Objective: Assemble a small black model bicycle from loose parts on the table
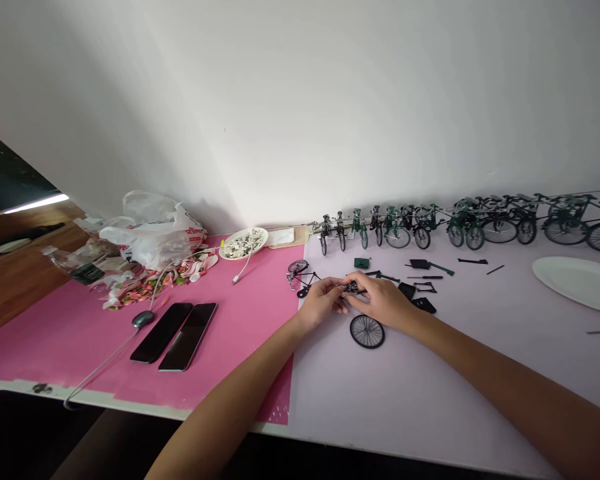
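Note:
My left hand (321, 303) and my right hand (383, 301) meet over the pale sheet, their fingertips closed around a small dark model bicycle part (351, 287). Fingers cover much of it, so its exact kind is hidden. Just below my hands, a loose black spoked wheel (367, 331) lies flat. To the left of my left hand rests a partly built black model bicycle (305, 279) with one wheel attached. Beside my right hand are flat black pieces (424, 305), a black frame-like piece (425, 287) and a small green piece (362, 263).
Finished model bicycles (423, 227) stand in a row along the wall. A white oval plate (580, 283) is at right. On the pink cover (230, 333) lie two phones (187, 337), a cable, a dish of small parts (243, 244) and plastic bags (155, 233).

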`<action>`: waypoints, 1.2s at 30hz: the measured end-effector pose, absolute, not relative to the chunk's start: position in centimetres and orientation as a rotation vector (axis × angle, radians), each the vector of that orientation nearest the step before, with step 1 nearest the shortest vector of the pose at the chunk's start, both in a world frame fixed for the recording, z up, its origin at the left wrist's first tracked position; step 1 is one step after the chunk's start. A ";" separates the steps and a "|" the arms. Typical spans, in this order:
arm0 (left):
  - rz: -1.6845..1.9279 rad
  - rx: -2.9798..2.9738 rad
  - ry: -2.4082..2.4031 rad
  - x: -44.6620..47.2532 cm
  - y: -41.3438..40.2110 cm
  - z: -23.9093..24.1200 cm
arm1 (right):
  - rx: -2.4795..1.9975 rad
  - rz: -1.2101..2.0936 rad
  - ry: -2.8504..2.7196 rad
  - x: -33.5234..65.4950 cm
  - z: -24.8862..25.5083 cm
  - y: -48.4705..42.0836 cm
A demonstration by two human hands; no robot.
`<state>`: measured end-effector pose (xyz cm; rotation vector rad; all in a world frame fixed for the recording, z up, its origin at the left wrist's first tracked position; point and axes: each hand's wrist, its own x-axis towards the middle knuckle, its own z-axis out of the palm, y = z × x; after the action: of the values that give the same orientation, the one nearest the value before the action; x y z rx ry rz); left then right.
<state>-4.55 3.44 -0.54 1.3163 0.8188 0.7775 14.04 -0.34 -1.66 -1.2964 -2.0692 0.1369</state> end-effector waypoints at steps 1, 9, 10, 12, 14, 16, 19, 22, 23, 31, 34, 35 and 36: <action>0.781 1.316 0.814 -4.5 3.4 -0.5 | -1.289 0.147 -2.072 14.0 -1.7 -0.3; 0.779 1.344 0.800 -4.6 3.3 -0.3 | -1.214 0.242 -2.081 14.0 -1.4 -0.3; 0.776 1.344 0.806 -4.6 3.3 -0.3 | -1.203 0.247 -2.077 14.0 -1.4 -0.4; 0.773 1.341 0.820 -4.6 3.3 -0.3 | -1.179 0.249 -2.070 14.0 -1.3 -0.4; 0.774 1.338 0.827 -4.6 3.3 -0.4 | -1.159 0.246 -2.068 14.0 -1.4 -0.3; 0.777 1.337 0.826 -4.6 3.3 -0.3 | -1.152 0.247 -2.068 14.0 -1.4 -0.3; 0.777 1.328 0.829 -4.6 3.3 -0.2 | -1.147 0.251 -2.068 14.0 -1.6 -0.3; 0.769 1.312 0.838 -4.6 3.2 0.0 | -1.132 0.262 -2.081 14.1 -1.6 -0.2; 0.765 1.307 0.842 -4.5 3.2 0.1 | -1.128 0.267 -2.084 14.1 -1.6 -0.2; 0.745 1.332 0.830 -4.6 3.3 0.0 | -1.139 0.334 -2.082 13.9 -1.5 -0.4; 0.747 1.347 0.809 -4.7 3.5 -0.3 | -1.140 0.364 -2.088 13.9 -1.3 -0.5; 0.747 1.351 0.804 -4.7 3.5 -0.4 | -1.137 0.372 -2.089 13.8 -1.3 -0.5; 0.747 1.355 0.798 -4.7 3.5 -0.5 | -1.133 0.379 -2.088 13.8 -1.2 -0.5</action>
<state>-4.71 3.54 -0.47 1.3551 0.7979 0.7475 13.83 -0.54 -1.24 -1.1326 -2.0880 0.3789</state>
